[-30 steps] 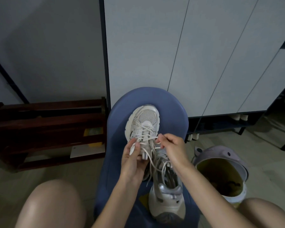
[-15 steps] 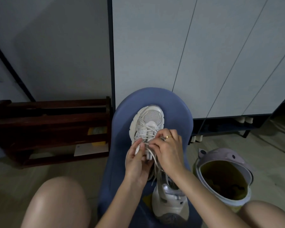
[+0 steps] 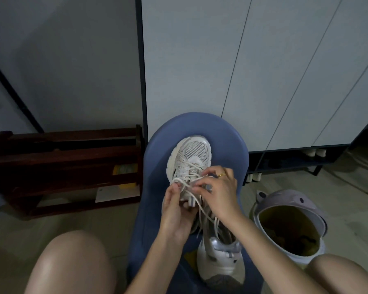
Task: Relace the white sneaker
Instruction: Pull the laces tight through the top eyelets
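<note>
Both hands pinch the lace (image 3: pixel 197 211) over the sneaker (image 3: pixel 191 162) on the blue chair (image 3: pixel 153 209): left hand (image 3: pixel 175 211) fingers curled, right hand (image 3: pixel 218 193) beside it. Bin (image 3: pixel 289 225) holds dark litter.

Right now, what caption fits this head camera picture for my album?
Both hands, left hand and right hand, pinch a lace on the white sneaker on a blue chair.

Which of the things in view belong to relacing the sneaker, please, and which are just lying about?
Part of the job:
white sneaker
shoelace
left hand, pinching the lace
right hand, pinching the lace
blue stool under the sneaker

Just lying about:
lilac bin, lid open
dark wooden rack
white cabinet
</note>
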